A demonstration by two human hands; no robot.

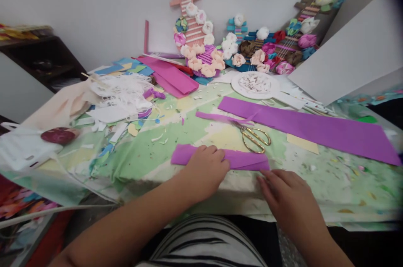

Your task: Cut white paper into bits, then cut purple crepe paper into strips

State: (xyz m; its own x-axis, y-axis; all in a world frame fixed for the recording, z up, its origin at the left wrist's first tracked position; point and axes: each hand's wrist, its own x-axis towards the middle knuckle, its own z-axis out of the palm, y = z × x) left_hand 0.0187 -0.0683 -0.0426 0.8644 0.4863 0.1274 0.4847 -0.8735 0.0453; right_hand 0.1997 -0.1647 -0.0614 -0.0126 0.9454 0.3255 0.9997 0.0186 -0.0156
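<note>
A folded strip of purple crepe paper (pixel 244 160) lies along the near edge of the table. My left hand (pixel 204 170) rests flat on the strip's middle, fingers laid forward over it. My right hand (pixel 285 193) sits at the strip's right end, fingers stretched out and touching its lower edge. Gold-handled scissors (pixel 253 136) lie just beyond the strip, on a thin purple offcut (pixel 217 116). A long sheet of purple paper (pixel 315 128) stretches away to the right behind them.
The green stained table cover (pixel 141 153) is littered with scraps. Paper-flower guitars (pixel 201 36) lean against the back wall, beside a white round plate (pixel 255 85), pink paper (pixel 171 76) and white shreds (pixel 121 90). A white board (pixel 352 53) leans at right; a dark shelf (pixel 40 61) stands left.
</note>
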